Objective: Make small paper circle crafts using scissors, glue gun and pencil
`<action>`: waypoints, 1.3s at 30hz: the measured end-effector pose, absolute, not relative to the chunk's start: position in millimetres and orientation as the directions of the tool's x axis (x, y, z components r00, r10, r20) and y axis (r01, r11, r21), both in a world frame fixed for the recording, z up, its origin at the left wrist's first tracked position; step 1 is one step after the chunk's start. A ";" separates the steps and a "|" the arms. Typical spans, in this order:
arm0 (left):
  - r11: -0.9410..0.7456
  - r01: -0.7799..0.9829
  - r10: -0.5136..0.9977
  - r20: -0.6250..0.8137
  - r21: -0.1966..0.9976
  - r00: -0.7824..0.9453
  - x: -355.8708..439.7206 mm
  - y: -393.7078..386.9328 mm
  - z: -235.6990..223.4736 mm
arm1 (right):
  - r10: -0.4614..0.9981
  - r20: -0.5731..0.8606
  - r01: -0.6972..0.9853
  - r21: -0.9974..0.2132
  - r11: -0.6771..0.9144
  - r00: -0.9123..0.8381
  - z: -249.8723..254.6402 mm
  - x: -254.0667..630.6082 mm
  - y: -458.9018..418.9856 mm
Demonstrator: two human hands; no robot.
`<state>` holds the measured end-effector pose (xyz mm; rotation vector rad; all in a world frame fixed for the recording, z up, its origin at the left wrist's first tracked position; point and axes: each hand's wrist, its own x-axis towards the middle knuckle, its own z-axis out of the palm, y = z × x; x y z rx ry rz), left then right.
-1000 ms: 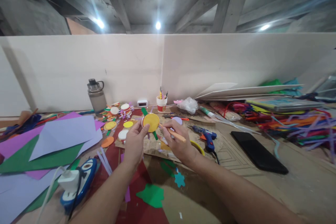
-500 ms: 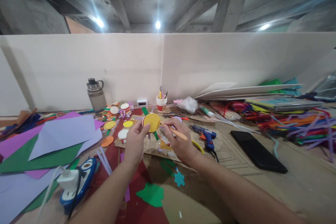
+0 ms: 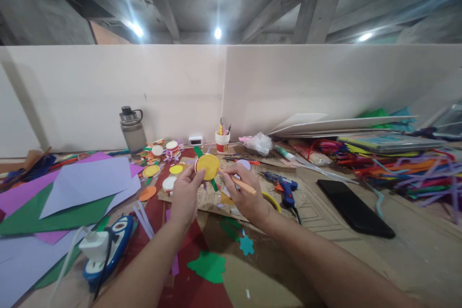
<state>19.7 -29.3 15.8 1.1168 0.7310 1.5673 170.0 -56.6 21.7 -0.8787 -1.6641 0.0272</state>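
In my left hand (image 3: 186, 192) is a round paper craft piece with a yellow disc face (image 3: 208, 167). Its rim looks white and red, and green strips stick out above and below it. The thumb presses on the yellow face. My right hand (image 3: 245, 195) grips an orange pen-like stick (image 3: 242, 184), whose thin tip is at the disc's right edge. Whether that tip touches the disc I cannot tell. Under the hands lies a marked piece of cardboard (image 3: 212, 207) with small scraps. A lilac paper disc (image 3: 244, 164) shows just behind my right hand.
To the right are a blue glue gun (image 3: 288, 192), a black phone (image 3: 353, 208) and heaps of coloured strips (image 3: 426, 173). On the left lie paper sheets (image 3: 86, 185) and a blue power strip (image 3: 117, 245). A bottle (image 3: 133, 132) and a pen cup (image 3: 222, 141) stand behind.
The disc and both hands have shifted very slightly. My right hand has tilted the orange stick a little, its tip staying by the disc's right edge.
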 end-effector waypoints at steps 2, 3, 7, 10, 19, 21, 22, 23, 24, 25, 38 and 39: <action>-0.287 -0.387 0.955 0.293 0.876 -0.044 19.5 -28.6 15.5 | 0.564 0.825 0.527 -0.469 0.708 -0.023 20.9 169.5 -57.0; -0.286 -0.389 0.956 0.291 0.876 -0.046 19.4 -28.3 15.3 | 0.569 0.822 0.528 -0.472 0.706 -0.026 20.6 169.2 -57.4; -0.279 -0.398 0.958 0.282 0.874 -0.053 19.6 -28.3 15.3 | 0.574 0.818 0.528 -0.470 0.707 -0.042 20.9 168.3 -59.4; -0.272 -0.408 0.960 0.276 0.872 -0.050 20.2 -29.1 16.1 | 0.577 0.816 0.522 -0.476 0.708 -0.038 22.4 168.5 -60.3; -0.273 -0.403 0.959 0.282 0.873 -0.038 20.1 -28.6 14.2 | 0.559 0.829 0.545 -0.472 0.693 0.007 23.4 172.1 -57.9; -0.275 -0.407 0.958 0.283 0.871 -0.042 19.8 -27.6 13.3 | 0.569 0.822 0.535 -0.475 0.698 -0.012 23.6 171.4 -58.6; -0.276 -0.409 0.958 0.284 0.870 -0.040 19.7 -27.4 13.1 | 0.574 0.819 0.527 -0.480 0.701 -0.018 23.5 170.9 -59.0; -0.276 -0.411 0.957 0.286 0.869 -0.037 19.7 -27.3 13.1 | 0.577 0.816 0.519 -0.484 0.705 -0.023 23.3 170.3 -59.3; -0.275 -0.413 0.957 0.288 0.868 -0.034 19.7 -27.3 13.2 | 0.579 0.815 0.513 -0.486 0.708 -0.026 23.0 169.8 -59.6; -0.276 -0.415 0.957 0.289 0.867 -0.032 19.7 -27.4 13.5 | 0.578 0.816 0.510 -0.486 0.710 -0.028 22.5 169.3 -59.7; -0.286 -0.431 0.953 0.300 0.856 -0.037 19.8 -28.5 14.2 | 0.587 0.808 0.496 -0.489 0.717 -0.052 22.8 163.8 -63.1; -0.285 -0.432 0.954 0.299 0.856 -0.037 19.8 -28.5 14.1 | 0.589 0.807 0.497 -0.489 0.717 -0.055 22.6 163.7 -63.2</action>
